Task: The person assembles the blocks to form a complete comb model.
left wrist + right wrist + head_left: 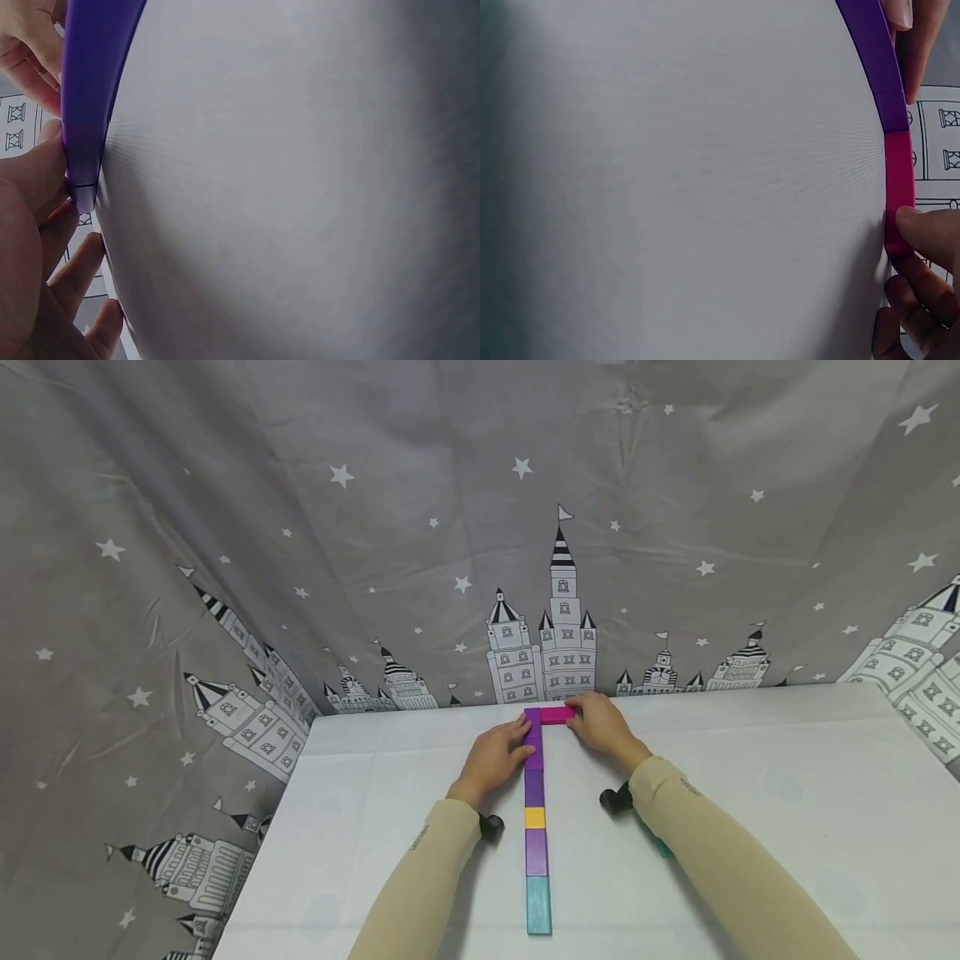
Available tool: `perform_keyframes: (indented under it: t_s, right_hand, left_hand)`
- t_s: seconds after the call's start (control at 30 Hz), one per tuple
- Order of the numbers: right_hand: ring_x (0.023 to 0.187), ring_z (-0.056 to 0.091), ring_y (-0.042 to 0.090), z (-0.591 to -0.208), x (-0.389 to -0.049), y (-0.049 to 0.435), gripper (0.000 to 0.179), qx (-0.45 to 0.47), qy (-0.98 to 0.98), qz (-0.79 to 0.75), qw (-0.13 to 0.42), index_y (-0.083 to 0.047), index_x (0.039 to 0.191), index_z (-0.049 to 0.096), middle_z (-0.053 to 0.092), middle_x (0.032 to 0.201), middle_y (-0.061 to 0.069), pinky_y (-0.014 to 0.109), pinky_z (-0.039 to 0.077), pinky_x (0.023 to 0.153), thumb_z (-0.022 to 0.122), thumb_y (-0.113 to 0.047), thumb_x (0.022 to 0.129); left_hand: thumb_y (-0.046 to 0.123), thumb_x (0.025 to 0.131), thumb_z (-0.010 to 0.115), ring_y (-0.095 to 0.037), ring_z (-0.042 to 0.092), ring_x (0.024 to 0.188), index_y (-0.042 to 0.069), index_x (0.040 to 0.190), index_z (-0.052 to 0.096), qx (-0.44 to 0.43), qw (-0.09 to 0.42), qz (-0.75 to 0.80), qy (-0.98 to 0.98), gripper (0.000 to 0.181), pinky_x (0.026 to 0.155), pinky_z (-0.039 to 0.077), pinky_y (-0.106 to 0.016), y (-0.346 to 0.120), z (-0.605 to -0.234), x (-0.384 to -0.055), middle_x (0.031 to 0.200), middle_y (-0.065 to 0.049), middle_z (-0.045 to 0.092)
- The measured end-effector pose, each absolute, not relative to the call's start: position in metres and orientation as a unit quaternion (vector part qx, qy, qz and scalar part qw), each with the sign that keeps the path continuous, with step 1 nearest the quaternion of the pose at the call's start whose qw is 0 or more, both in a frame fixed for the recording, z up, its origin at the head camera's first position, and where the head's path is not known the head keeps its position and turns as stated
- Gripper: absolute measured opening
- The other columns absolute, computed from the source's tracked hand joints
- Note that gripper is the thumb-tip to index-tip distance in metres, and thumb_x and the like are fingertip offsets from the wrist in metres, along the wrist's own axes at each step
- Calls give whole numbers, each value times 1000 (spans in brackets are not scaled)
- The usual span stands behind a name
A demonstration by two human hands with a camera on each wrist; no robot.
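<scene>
In the head view a straight column of blocks runs away from me on the white table. At its far end are purple blocks (533, 752). My left hand (491, 760) rests against them from the left, thumb and index finger apart on them. My right hand (603, 724) pinches a pink block (557, 716) by its right end; the block lies crosswise, its left end against the column's far end. In the right wrist view the thumb (911, 217) sits on the pink block. The left wrist view shows the left fingers (75, 274) around the purple row's end.
Nearer me, the column continues with a yellow block (535, 818), a lilac block (536, 852) and a teal block (538, 905). Part of a green block (665, 849) shows under the right forearm. Close behind the far table edge hangs a grey castle-print curtain (420, 543).
</scene>
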State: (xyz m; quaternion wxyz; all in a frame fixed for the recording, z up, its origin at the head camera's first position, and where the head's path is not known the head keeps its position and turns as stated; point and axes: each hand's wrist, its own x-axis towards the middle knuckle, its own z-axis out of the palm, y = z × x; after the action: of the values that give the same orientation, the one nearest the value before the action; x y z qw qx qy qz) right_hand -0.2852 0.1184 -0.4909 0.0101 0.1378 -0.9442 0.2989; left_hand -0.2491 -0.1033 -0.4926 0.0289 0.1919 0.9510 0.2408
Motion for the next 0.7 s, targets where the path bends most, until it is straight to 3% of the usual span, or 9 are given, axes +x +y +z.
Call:
perform_keyframes:
  t_s: [0.3, 0.7]
  right_hand:
    - [120, 57, 38, -488, -283, 129, 54, 127, -928, 350, 12, 4, 138, 55, 63, 128, 23, 53, 44, 107, 71, -14, 90]
    - [119, 57, 38, -454, -257, 163, 48, 122, -913, 388, 3, 0, 136, 59, 62, 132, 20, 54, 52, 96, 71, -18, 94]
  left_hand:
    - [31, 100, 64, -25, 42, 143, 11, 147, 51, 194, 30, 243, 950, 53, 120, 31, -40, -104, -495, -249, 156, 0, 42]
    - [31, 99, 64, -26, 42, 143, 10, 147, 51, 198, 28, 246, 948, 53, 121, 30, -41, -103, -494, -250, 157, 0, 42]
